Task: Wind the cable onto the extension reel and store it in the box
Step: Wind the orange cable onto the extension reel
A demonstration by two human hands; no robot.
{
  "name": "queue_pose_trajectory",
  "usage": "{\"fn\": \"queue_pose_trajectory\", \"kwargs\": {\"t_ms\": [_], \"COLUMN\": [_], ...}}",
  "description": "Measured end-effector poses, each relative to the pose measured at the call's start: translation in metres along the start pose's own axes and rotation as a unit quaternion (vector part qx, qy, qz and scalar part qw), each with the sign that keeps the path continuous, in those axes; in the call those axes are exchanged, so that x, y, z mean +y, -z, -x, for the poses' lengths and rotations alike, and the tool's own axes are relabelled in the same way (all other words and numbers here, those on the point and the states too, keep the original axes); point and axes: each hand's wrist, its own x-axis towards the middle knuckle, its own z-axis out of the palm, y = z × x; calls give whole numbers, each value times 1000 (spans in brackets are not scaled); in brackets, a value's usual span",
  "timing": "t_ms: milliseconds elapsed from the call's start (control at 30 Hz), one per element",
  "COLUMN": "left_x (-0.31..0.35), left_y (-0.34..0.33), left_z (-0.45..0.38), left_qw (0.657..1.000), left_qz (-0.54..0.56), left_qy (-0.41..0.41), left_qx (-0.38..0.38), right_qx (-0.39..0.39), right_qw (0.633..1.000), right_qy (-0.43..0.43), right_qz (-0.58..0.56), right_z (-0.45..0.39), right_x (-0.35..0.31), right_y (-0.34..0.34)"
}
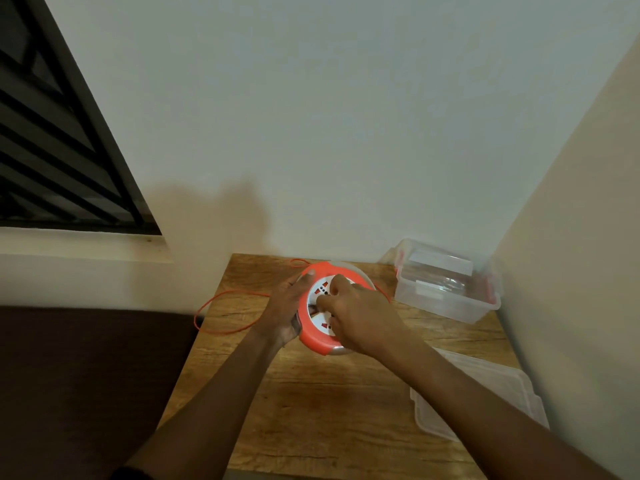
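Here the extension reel [320, 308] sits on the desk [311, 410], left hand [285, 308] gripping its rim, right hand [360, 318] pinching the centre. Likely rigid and light; the thin orange cable [221, 306] looks limp, trailing left. The box [446, 289] stands open nearby.

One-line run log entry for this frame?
phase: winding | left hand: grips reel rim | right hand: on reel face | cable: loop loose on table | box: open, lid off

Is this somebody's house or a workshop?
Probably a room in a home: a small wooden table pushed into a corner of plain painted walls, beside a dark barred window.
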Motion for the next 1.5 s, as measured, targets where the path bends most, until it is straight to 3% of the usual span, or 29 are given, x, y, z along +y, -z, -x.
{"fn": "queue_pose_trajectory", "kwargs": {"t_ms": [167, 433, 600, 700, 800, 900, 1100, 1333, 1500], "left_x": [2, 6, 2, 1, -2, -2, 1, -7, -9], "left_y": [4, 2, 0, 0, 0, 5, 11, 5, 7], "left_z": [1, 4, 0, -2, 2, 5, 10, 13, 14], "left_qw": [1000, 999, 999, 999, 1000, 1000, 998, 996, 996], "left_qz": [-15, -16, 42, 26, -1, 6, -18, -41, -20], "left_qy": [-4, 2, -19, -21, -9, 5, 46, 71, 75], "left_qx": [-12, -29, -10, 8, 23, 19, -36, -28, -39], "right_qx": [-80, -72, 21, 34, 23, 18, -12, -116, -80], "right_qw": [992, 973, 995, 980, 970, 979, 998, 990, 990], "right_qy": [41, 105, -86, -193, -234, -196, -19, -64, 5], "right_qz": [92, 192, 50, -38, -63, -41, -66, 52, 117], "right_z": [-1, -12, -11, -12, -7, -1, 12, 25, 20], "right_x": [7, 4, -2, -13, -19, -18, -16, -19, -19], "right_y": [11, 13, -1, -12, -18, -18, -8, -14, -8]}}
